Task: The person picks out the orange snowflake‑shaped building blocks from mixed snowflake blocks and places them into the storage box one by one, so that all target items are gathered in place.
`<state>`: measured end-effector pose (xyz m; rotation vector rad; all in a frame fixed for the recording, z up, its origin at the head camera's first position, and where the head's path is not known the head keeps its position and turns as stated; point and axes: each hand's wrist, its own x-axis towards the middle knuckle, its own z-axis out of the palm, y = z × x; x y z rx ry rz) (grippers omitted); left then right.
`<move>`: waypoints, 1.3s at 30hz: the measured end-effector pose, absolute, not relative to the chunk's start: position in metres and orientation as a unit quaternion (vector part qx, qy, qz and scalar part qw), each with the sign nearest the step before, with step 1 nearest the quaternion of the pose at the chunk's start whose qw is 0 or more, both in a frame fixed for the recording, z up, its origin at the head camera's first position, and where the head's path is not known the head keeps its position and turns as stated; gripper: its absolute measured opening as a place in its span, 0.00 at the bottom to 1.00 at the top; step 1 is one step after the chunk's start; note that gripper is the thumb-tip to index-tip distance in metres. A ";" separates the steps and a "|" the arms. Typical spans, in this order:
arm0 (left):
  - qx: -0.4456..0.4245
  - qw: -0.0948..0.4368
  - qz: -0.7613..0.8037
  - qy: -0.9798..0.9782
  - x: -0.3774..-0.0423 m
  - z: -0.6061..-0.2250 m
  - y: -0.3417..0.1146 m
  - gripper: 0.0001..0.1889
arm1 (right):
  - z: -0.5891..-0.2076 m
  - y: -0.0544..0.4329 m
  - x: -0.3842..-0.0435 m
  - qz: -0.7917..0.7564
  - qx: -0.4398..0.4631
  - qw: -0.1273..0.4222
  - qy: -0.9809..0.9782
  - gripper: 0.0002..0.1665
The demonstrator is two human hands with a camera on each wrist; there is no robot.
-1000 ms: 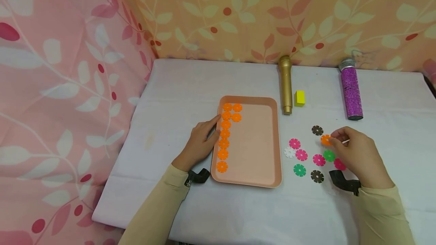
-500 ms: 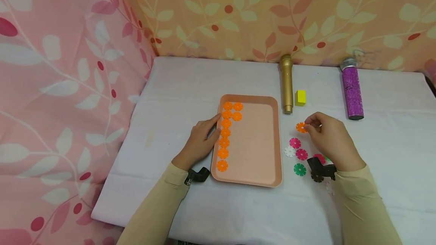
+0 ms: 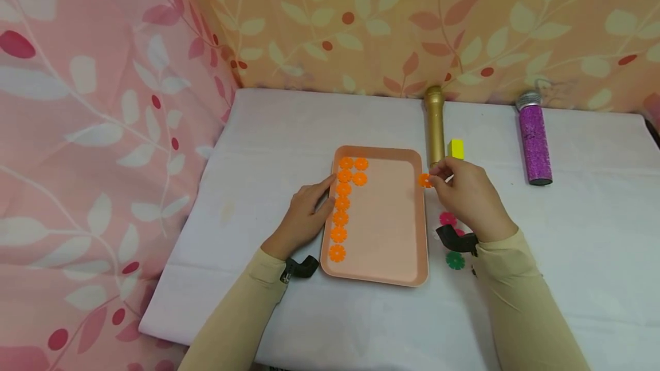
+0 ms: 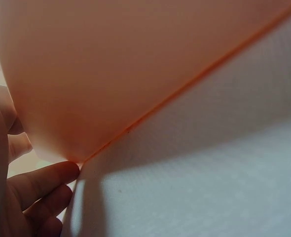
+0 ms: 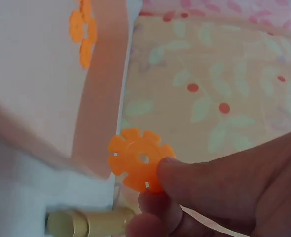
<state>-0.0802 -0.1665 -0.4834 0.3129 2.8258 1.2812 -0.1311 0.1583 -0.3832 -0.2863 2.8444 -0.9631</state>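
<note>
An orange notched plastic disc (image 3: 425, 180) is pinched between the thumb and fingers of my right hand (image 3: 470, 198), over the tray's right rim in the head view. The right wrist view shows the disc's round centre hole and slotted edge. My left hand (image 3: 301, 217) rests at the left rim of the peach tray (image 3: 389, 222), its fingertips (image 4: 69, 170) touching the tray's side. Inside the tray, a column of orange discs (image 3: 340, 218) runs down the left side, with a second short column of two, the lower disc (image 3: 360, 178) beside it.
Pink discs (image 3: 447, 219) and a green disc (image 3: 455, 260) lie right of the tray, partly hidden by my right arm. Behind my right hand are a gold microphone (image 3: 435, 125) and a yellow block (image 3: 456, 148). A purple glitter microphone (image 3: 535, 142) lies farther right.
My right hand has carried the orange disc left from among the loose discs to the tray's right rim. My left hand stays at the tray's left rim.
</note>
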 end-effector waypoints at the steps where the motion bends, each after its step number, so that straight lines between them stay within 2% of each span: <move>1: 0.101 0.012 0.410 0.906 -0.080 -0.484 -0.166 0.29 | -0.382 0.155 -0.132 -0.320 -0.100 0.060 0.940 0.09; 10: 0.099 0.011 0.406 0.909 -0.079 -0.482 -0.167 0.29 | -0.386 0.114 -0.140 -0.332 -0.146 0.060 0.930 0.05; 20: 0.095 0.004 0.400 0.911 -0.078 -0.485 -0.168 0.29 | -0.412 0.076 -0.155 -0.366 -0.204 0.099 0.903 0.02; 31: 0.102 0.015 0.397 0.912 -0.077 -0.483 -0.162 0.29 | -0.437 0.069 -0.154 -0.359 -0.182 0.151 0.903 0.03; 39: 0.100 0.018 0.401 0.910 -0.079 -0.483 -0.164 0.29 | -0.444 0.065 -0.154 -0.352 -0.168 0.167 0.906 0.06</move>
